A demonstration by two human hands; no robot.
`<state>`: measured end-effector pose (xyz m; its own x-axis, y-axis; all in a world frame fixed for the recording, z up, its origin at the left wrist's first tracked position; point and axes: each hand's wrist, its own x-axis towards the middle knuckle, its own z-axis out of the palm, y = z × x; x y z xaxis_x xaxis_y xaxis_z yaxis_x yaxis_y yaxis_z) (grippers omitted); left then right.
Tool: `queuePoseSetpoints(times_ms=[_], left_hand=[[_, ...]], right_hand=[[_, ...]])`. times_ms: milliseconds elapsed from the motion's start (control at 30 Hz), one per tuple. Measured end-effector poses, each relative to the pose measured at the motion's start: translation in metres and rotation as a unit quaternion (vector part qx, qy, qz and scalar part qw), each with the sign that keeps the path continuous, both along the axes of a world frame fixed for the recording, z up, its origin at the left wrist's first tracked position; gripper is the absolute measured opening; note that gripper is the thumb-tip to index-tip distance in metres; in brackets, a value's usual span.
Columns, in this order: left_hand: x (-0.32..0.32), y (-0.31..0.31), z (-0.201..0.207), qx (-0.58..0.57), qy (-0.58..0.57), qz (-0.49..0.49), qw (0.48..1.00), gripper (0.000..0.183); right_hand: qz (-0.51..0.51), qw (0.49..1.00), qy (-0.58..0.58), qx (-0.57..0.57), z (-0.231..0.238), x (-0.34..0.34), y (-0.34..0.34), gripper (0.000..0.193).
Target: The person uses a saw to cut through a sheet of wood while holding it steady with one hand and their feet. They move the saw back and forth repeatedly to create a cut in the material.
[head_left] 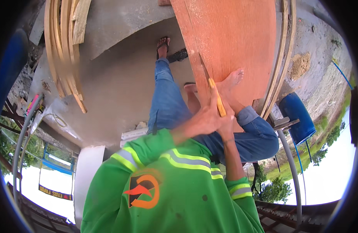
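A handsaw with a yellow handle (221, 105) and a narrow blade (204, 70) stands in a reddish plywood sheet (233, 35). The blade sits at the near end of a long cut that runs to the far edge, with pale sawdust along it. My left hand (204, 119) is closed round the handle, a finger or thumb stretched along it. Against it, my right hand (226, 123) is also closed at the handle, its fingers partly hidden. My bare right foot (233, 79) presses on the sheet, right of the blade.
Long wooden strips (64, 42) lie at far left, and more strips (281, 58) run along the sheet's right side. A blue barrel (297, 116) is at right. My left foot (162, 47), in a sandal, rests on the concrete floor (117, 85). Another sandal-clad foot (190, 87) shows beside the sheet.
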<state>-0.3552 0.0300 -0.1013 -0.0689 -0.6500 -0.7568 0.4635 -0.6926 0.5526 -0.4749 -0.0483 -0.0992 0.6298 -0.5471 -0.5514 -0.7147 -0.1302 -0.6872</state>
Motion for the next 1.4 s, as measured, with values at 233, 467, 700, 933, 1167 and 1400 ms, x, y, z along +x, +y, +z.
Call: queuePoseSetpoints(times_ms=[233,467,700,933,1167,1400], left_hand=[[-0.004,-0.014,-0.018,-0.02,-0.015,-0.057,0.998,0.121],[0.004,0.0,0.044,-0.048,0.022,-0.045,0.998,0.119],[0.027,-0.021,-0.045,0.015,-0.045,-0.059,0.997,0.115],[0.009,0.009,0.078,-0.039,0.063,-0.132,0.988,0.116],[0.025,-0.036,-0.077,-0.013,-0.077,-0.071,0.994,0.112],[0.012,0.008,0.097,-0.061,0.076,-0.141,0.985,0.113]], right_hand=[[-0.09,0.993,0.035,0.068,-0.019,-0.023,-0.003,0.042],[-0.017,0.997,0.066,0.026,0.047,-0.022,0.001,0.048],[-0.049,0.997,0.045,0.037,-0.038,0.004,-0.004,0.045],[-0.124,0.974,0.151,0.113,0.095,-0.008,0.013,0.055],[-0.027,0.994,0.107,0.024,-0.071,0.009,-0.017,0.029],[-0.092,0.98,0.15,0.093,0.124,-0.006,0.012,0.057]])
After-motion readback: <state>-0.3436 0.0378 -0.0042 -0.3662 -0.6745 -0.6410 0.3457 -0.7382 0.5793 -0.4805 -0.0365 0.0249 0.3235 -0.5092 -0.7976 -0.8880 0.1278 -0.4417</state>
